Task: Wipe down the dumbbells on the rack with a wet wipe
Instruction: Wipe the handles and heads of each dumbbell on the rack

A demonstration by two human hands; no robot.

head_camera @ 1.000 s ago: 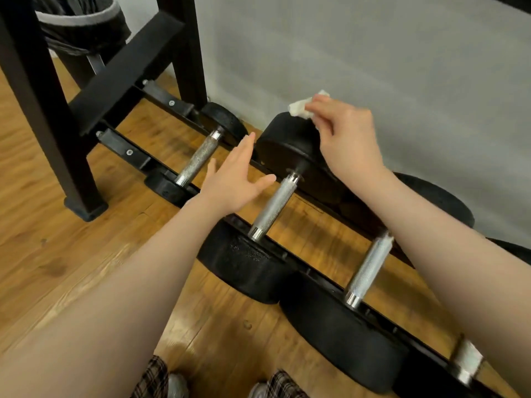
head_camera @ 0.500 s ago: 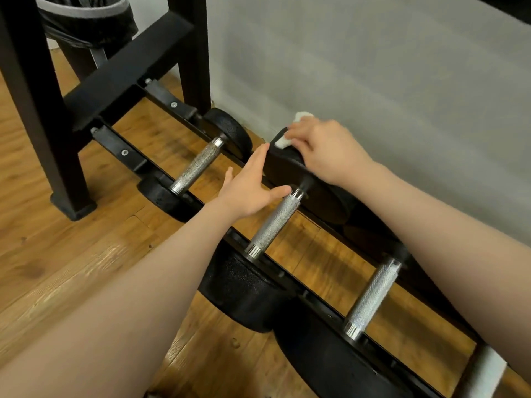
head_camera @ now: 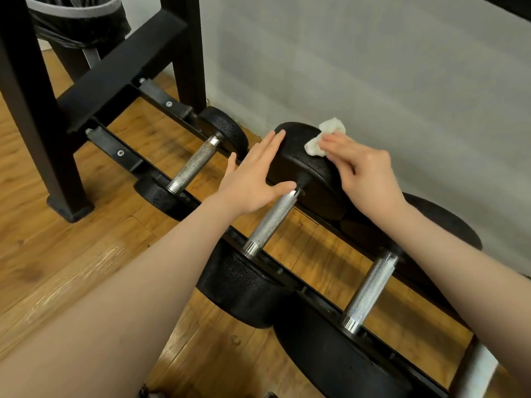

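Black dumbbells with knurled steel handles lie across a low black rack (head_camera: 120, 152). The middle dumbbell (head_camera: 271, 219) has its far head (head_camera: 298, 156) near the wall. My right hand (head_camera: 365, 170) presses a crumpled white wet wipe (head_camera: 323, 136) onto the top of that far head with fairly straight fingers. My left hand (head_camera: 253, 179) lies flat, fingers straight, against the left side of the same head, thumb by the handle's end. A smaller dumbbell (head_camera: 195, 168) sits to the left and a larger one (head_camera: 370, 291) to the right.
A grey wall (head_camera: 373, 67) runs close behind the rack. Black frame legs (head_camera: 37, 110) and a cross beam (head_camera: 120, 73) stand at the left, with a dark bag (head_camera: 77, 21) hanging above. Wooden floor (head_camera: 57, 254) lies in front and under the rack.
My right hand has slid the wipe from the left edge of the dumbbell head across its top toward the right. My left hand has stayed against the head's left side.
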